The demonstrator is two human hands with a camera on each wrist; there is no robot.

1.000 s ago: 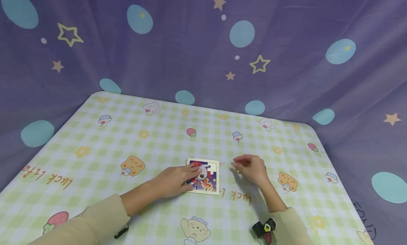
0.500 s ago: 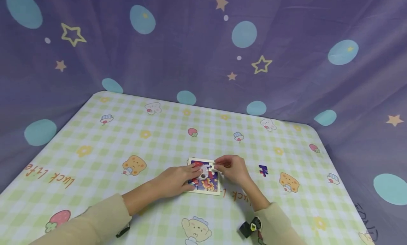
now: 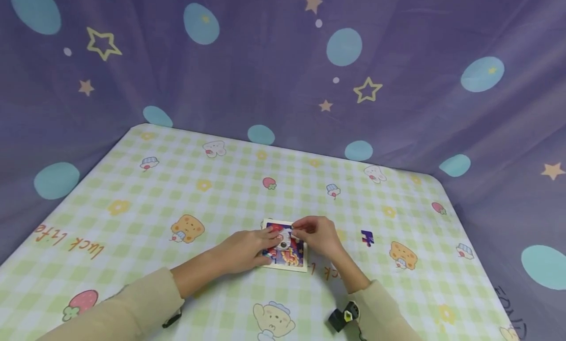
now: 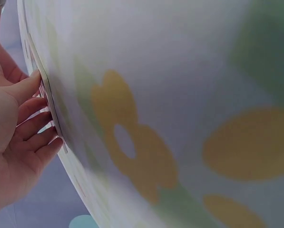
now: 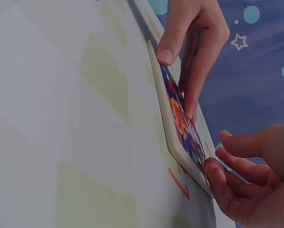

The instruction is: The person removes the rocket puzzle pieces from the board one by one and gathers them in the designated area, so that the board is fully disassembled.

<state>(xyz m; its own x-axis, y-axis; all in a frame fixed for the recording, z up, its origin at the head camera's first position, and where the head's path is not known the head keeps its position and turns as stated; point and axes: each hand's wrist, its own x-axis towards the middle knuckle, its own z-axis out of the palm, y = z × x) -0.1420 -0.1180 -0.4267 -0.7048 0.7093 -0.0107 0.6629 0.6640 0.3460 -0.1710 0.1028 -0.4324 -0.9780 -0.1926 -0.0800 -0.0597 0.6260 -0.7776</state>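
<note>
A small square jigsaw puzzle (image 3: 289, 257) with a pale frame lies on the table, showing a cartoon animal in red, purple and yellow. My left hand (image 3: 243, 252) rests on its left side with fingers stretched over the picture; the left wrist view shows the thumb (image 4: 31, 85) at the frame's edge. At the upper right corner my right hand (image 3: 320, 235) pinches a puzzle piece, mostly hidden by the fingers. In the right wrist view, fingertips of the right hand (image 5: 260, 175) meet that corner. A loose purple puzzle piece (image 3: 367, 238) lies to the right.
A green-checked tablecloth (image 3: 230, 198) with printed food and animal figures covers the table. Behind it hangs a purple curtain (image 3: 265, 61) with stars and blue ovals. A black wrist device (image 3: 344, 317) sits by the right sleeve.
My right hand has moved left from beside the puzzle to its upper right corner, uncovering the loose purple piece. The left hand has stayed on the puzzle.
</note>
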